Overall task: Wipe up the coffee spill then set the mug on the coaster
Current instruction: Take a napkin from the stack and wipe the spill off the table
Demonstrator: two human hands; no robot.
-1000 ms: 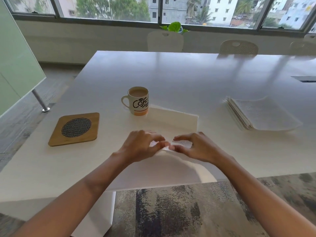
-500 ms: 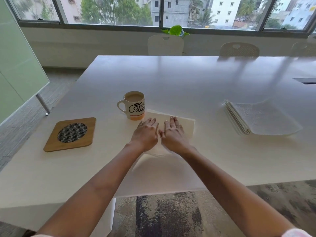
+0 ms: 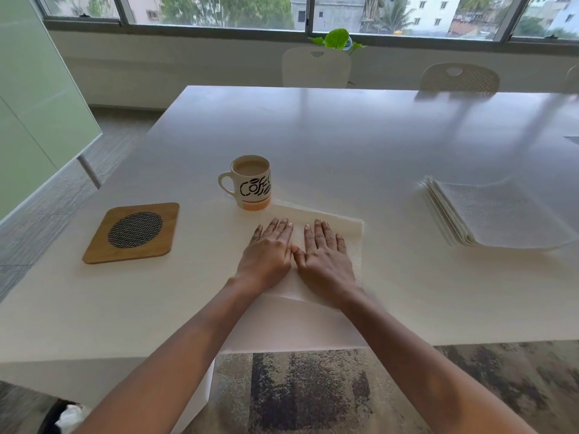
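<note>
A white mug [image 3: 252,183] with black lettering and an orange band stands upright on the white table [image 3: 344,145], full of milky coffee. Just in front of it and to its right lies a folded white paper towel [image 3: 351,233]. My left hand [image 3: 269,250] and my right hand [image 3: 322,255] press flat on the towel side by side, fingers straight. A square wooden coaster [image 3: 134,233] with a dark woven centre lies to the left of the mug. Any spill is hidden under the towel.
A stack of white paper towels [image 3: 495,217] sits at the right of the table. Chairs [image 3: 316,67] stand at the far edge under the window. A patterned rug [image 3: 313,393] lies below the near table edge.
One second ago both hands pinched the towel's near edge; they then folded it forward and laid flat on it. In the last half second they stay flat on the towel.
</note>
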